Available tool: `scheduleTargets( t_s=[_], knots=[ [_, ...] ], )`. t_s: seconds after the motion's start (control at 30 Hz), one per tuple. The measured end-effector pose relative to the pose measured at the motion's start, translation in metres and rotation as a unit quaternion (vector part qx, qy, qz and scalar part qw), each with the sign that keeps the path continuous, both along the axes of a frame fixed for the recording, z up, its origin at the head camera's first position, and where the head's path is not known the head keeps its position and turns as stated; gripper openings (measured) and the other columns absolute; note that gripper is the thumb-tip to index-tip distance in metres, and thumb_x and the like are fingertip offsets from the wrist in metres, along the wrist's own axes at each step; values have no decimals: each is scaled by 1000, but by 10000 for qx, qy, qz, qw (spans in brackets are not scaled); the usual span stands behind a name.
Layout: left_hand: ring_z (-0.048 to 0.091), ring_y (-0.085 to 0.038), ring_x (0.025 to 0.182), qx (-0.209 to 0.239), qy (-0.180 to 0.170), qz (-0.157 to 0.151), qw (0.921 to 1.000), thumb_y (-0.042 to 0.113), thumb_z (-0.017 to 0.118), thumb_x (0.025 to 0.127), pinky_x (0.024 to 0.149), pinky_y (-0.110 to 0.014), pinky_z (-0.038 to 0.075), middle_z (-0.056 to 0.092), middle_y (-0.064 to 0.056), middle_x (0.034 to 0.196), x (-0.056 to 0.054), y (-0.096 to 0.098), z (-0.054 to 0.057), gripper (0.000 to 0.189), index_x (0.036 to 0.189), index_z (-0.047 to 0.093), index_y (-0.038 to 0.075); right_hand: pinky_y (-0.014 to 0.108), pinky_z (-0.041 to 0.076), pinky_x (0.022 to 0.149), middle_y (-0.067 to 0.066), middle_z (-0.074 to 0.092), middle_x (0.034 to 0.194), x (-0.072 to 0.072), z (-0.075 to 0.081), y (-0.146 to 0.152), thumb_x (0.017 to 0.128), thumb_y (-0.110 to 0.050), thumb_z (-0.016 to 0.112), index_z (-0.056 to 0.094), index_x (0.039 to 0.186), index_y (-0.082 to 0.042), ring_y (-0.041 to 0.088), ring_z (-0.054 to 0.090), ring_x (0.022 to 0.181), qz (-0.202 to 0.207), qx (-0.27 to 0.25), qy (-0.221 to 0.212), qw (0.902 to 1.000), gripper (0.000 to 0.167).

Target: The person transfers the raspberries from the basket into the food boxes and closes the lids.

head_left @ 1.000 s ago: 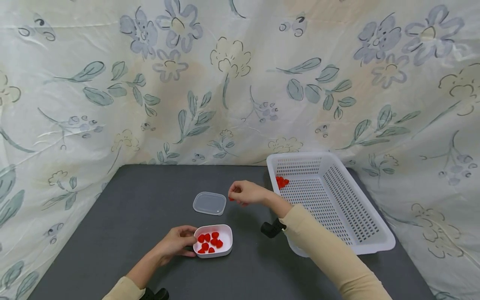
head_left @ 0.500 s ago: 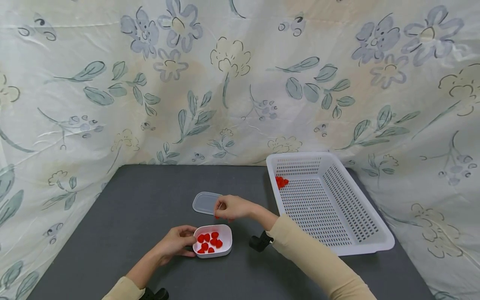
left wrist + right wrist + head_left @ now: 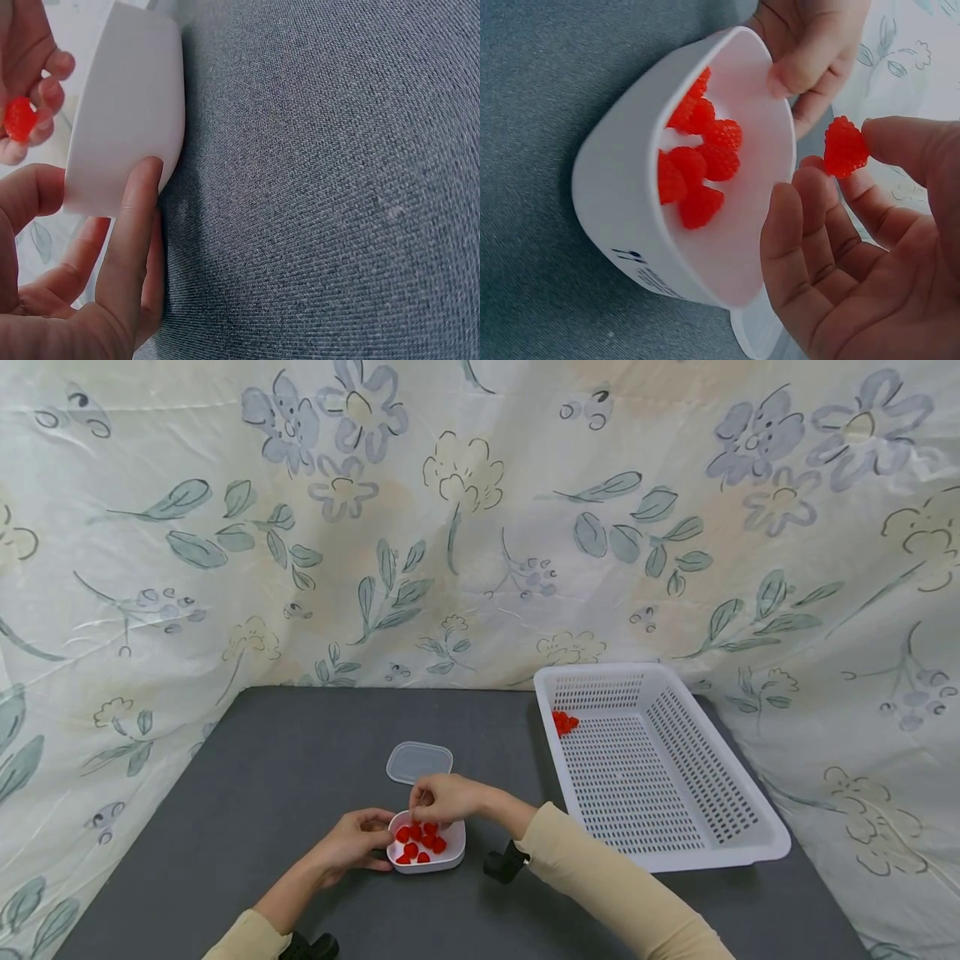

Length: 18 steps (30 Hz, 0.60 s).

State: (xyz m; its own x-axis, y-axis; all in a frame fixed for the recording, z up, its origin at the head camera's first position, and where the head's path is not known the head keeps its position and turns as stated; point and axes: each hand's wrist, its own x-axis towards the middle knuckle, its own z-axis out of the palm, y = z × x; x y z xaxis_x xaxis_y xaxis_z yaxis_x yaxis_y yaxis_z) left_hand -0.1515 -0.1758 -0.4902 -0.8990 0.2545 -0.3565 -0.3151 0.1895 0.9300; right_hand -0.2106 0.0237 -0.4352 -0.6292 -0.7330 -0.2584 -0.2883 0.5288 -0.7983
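A small white plastic container (image 3: 429, 867) stands on the dark tabletop with several red raspberries (image 3: 718, 162) inside. My left hand (image 3: 352, 841) holds its left end, thumb at the rim and a finger along the outer wall in the left wrist view. Over the container's far rim, my right hand (image 3: 447, 797) pinches one raspberry (image 3: 846, 146) between thumb and fingertips. In the right wrist view, that berry is just outside the opening, level with the rim. Printed blue marks show on the container's side there.
A clear lid (image 3: 417, 761) lies flat behind the container. To the right stands a large white perforated basket (image 3: 637, 777), with several raspberries (image 3: 564, 723) in its far left corner. A flowered curtain (image 3: 480, 527) hangs behind the dark table (image 3: 315, 743).
My right hand has come left and nearer from beside the lid to above the container, carrying the raspberry. The left hand has stayed on the container.
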Motion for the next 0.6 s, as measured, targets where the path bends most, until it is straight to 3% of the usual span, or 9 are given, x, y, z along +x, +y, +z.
scheduleTargets(
  t_s=[0.27, 0.43, 0.6],
  knots=[
    [62, -21, 84, 54, 78, -82, 9999, 5, 56, 86, 69, -41, 57, 58, -17, 101, 0, 0, 1, 43, 124, 43, -12, 18, 47, 49, 2, 58, 71, 4, -10, -5, 87, -13, 59, 58, 90, -10, 10, 50, 53, 173, 264, 244, 9992, 4],
    [62, -21, 84, 62, 97, -57, 9999, 5, 56, 86, 68, -41, 57, 58, -17, 101, 1, 0, 1, 43, 123, 43, -12, 14, 40, 46, -8, 52, 65, 6, -14, -6, 86, -15, 60, 58, 88, -11, 3, 46, 51, 261, 535, 730, 9956, 5],
    [62, -21, 85, 62, 131, -51, 9999, 7, 57, 87, 69, -41, 57, 58, -18, 103, 1, 0, -1, 44, 124, 43, -12, 13, 41, 49, -8, 53, 68, 8, -13, -6, 86, -18, 61, 60, 88, -11, 1, 46, 54, 294, 806, 1200, 9891, 7]
  ],
)
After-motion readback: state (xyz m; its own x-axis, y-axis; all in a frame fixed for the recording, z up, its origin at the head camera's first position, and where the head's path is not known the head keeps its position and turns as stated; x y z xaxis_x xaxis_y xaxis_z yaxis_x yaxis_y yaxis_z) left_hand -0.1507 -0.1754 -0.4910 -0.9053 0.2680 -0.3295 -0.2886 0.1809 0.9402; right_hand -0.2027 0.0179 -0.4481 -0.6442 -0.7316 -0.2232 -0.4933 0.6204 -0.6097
